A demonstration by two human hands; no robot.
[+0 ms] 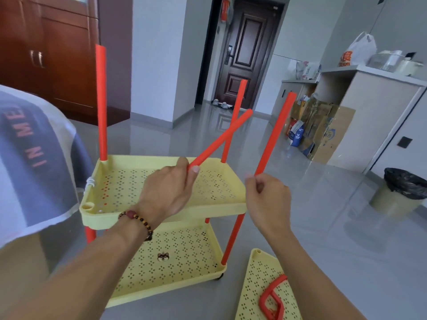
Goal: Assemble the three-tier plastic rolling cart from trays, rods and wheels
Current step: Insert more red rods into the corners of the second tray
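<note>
At frame centre, above the yellow perforated plastic middle tray point(215, 199), the left hand point(166, 192) and right hand point(268, 199) each grip the lower end of a light, stiff, smooth red plastic rod point(221, 137), best held low for socketing.

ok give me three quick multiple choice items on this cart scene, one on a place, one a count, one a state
1. Where does the third yellow tray lie?
A. on the floor, right of the cart
B. on the counter
C. atop the rods

2. How many red rods stand upright in the middle tray?
A. none
B. two
C. four

3. What is the left hand doing?
A. resting flat on the tray
B. hanging idle
C. gripping a red rod

Answers:
1 A: the tray lies on the floor beside the cart, a red handle in it.
2 B: one rod at the far left corner, one at the far right.
3 C: its fingers curl round a slanted rod; the right hand holds another.
</note>
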